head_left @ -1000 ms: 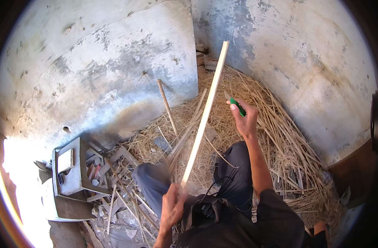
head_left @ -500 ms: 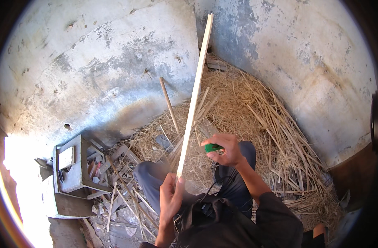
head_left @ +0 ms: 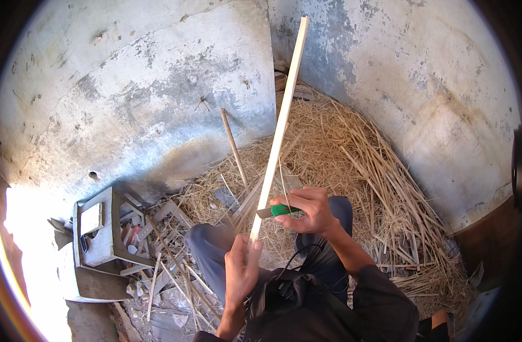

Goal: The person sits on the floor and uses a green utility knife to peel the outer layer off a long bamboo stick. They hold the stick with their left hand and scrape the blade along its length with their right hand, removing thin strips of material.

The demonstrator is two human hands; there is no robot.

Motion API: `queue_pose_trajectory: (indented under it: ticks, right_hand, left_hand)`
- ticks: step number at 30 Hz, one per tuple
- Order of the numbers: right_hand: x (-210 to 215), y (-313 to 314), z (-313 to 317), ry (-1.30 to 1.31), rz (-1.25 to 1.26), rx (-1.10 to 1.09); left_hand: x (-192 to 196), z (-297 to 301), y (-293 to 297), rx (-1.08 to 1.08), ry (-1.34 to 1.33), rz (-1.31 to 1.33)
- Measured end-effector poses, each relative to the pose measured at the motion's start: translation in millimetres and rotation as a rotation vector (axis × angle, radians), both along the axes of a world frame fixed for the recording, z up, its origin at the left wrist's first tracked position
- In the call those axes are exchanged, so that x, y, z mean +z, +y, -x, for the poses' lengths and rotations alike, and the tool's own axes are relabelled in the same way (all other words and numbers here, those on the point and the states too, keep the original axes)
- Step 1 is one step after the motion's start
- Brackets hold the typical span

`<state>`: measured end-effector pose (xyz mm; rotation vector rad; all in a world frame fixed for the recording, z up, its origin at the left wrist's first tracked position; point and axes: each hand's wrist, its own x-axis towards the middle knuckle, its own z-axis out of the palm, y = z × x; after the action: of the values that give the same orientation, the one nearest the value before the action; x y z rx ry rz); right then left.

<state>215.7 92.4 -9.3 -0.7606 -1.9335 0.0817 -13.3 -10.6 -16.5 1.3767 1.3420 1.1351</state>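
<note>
A long, pale wooden strip (head_left: 282, 122) rises from between my knees and leans up toward the wall corner. My left hand (head_left: 242, 268) is closed round its lower end. In my right hand (head_left: 313, 211) is a knife (head_left: 279, 210) with a green handle, gripped between thumb and fingers. Its dark blade lies across the strip a little above my left hand. A thin sliver hangs beside the strip, just above the knife.
Straw and shavings (head_left: 323, 131) cover the floor ahead, with long thin strips (head_left: 397, 194) along the right wall. At left stands a worn wooden stool (head_left: 104, 231) on its side with scraps in it. A stick (head_left: 233, 145) leans on the left wall.
My right hand has moved slightly left, bringing the knife blade across the strip. The strip's upper end has shifted to the right. My left hand still holds its lower end.
</note>
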Motion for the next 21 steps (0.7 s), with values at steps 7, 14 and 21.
queue_pose_trajectory:
  ticks: [7,14,21]
  right_hand:
    - [5.7,-3.0,-0.9,-0.017,-0.034,-0.044]
    - [4.5,-3.1,-2.7,-0.026,-0.030,-0.066]
    - [5.4,-5.9,-2.5,-0.079,-0.041,-0.116]
  left_hand:
    - [8.3,0.6,-0.2,-0.039,0.043,0.008]
    - [4.3,2.2,-1.3,-0.047,0.075,0.021]
    - [0.3,4.1,-2.1,-0.027,0.110,0.018]
